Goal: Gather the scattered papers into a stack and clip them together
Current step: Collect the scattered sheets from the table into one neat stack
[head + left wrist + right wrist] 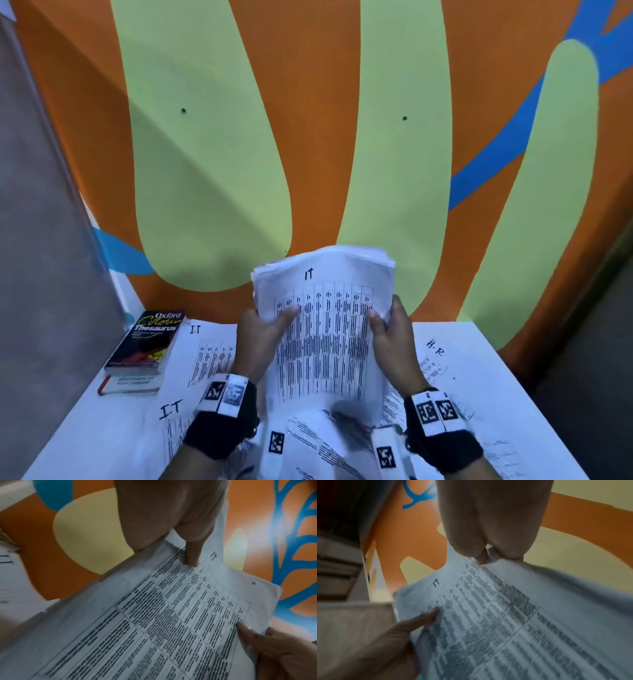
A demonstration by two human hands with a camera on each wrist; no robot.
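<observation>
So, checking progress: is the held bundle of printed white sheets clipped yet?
Not visibly: bundle of printed white sheets shows loose, fanned top edges, no clip.

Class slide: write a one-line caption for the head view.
Both hands, left hand and right hand, hold a paper stack upright above the table.

The left hand point(171, 513) grips one edge of the printed paper stack point(154, 622), thumb on the top sheet, while the right hand point(278, 650) pinches the opposite edge before an orange-patterned wall point(257, 513).
</observation>
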